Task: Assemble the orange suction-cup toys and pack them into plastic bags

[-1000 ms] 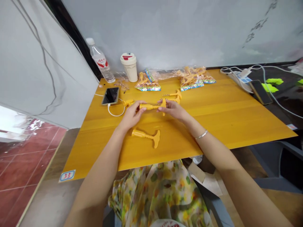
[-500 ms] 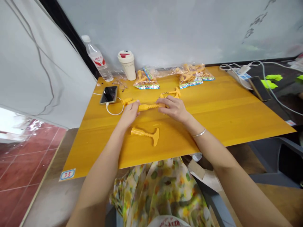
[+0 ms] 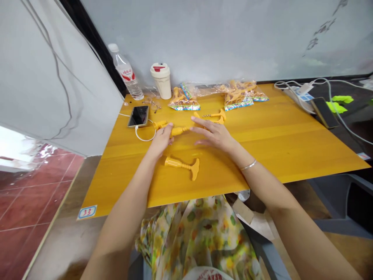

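My left hand (image 3: 160,140) is closed around the ridged yellow plastic sleeve (image 3: 178,131), which has a spiral shaft sticking out to the right. Spread and slightly raised, the fingers of my right hand (image 3: 217,136) cover the shaft's far end, so I cannot tell whether they touch it. Nearer to me lies a similar yellow T-handled spiral piece (image 3: 183,166) with its sleeve. Just beyond my right hand are more yellow T-handled pieces (image 3: 218,114), partly hidden by the fingers. Another yellow part (image 3: 159,124) rests behind my left hand.
A phone (image 3: 138,116) on a white cable lies at the left. Behind stand a water bottle (image 3: 126,72) and a lidded cup (image 3: 162,81). Clear bags (image 3: 237,95) of yellow pieces line the back edge. A power strip (image 3: 300,95) and another phone (image 3: 324,112) are at the right.
My right hand's fingers have opened and spread from their curled hold at the right end of the yellow piece. My left hand keeps its grip. The view has shifted slightly.
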A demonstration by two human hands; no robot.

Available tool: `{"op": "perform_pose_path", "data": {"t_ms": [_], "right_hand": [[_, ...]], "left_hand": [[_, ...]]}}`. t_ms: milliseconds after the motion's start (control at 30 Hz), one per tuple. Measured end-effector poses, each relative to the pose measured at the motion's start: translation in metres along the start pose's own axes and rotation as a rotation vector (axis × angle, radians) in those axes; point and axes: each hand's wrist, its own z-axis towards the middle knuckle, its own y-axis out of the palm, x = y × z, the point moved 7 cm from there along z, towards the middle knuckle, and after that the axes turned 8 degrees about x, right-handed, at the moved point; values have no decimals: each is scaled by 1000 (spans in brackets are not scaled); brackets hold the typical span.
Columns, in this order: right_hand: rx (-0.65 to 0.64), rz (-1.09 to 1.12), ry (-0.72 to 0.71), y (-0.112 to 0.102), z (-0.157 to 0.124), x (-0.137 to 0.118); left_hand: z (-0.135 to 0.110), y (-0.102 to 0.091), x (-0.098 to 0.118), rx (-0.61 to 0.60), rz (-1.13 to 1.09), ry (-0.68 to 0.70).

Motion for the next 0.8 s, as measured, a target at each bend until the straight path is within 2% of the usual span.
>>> {"op": "perform_pose_path", "data": {"t_ms": [67,167,233,333,400,467,533,667,800], "right_hand": [[83,66,59,1,0,1],[220,150,276,5,-4,13],[222,204,359,11,-7,20],[167,208,283,12,-7,24],[183,160,222,3,-7,28],[256,93,250,-12,-8,39],[362,11,348,-27,-12,56],[540,-37,534,-45,-29,96],[645,32,711,-46,-50,140]], "left_hand": [[2,-2,-1,25,39,26],[3,-2,-3,22,116,70],[5,-3,-5,31,173,92],[12,-12,-11,84,211,61],[16,-22,-13,155,185,42],[17,-31,-7,224,199,113],[14,-33,4,241,303,249],[3,-20,15,123,668,474],[-1,-11,8,-35,915,536]]}}
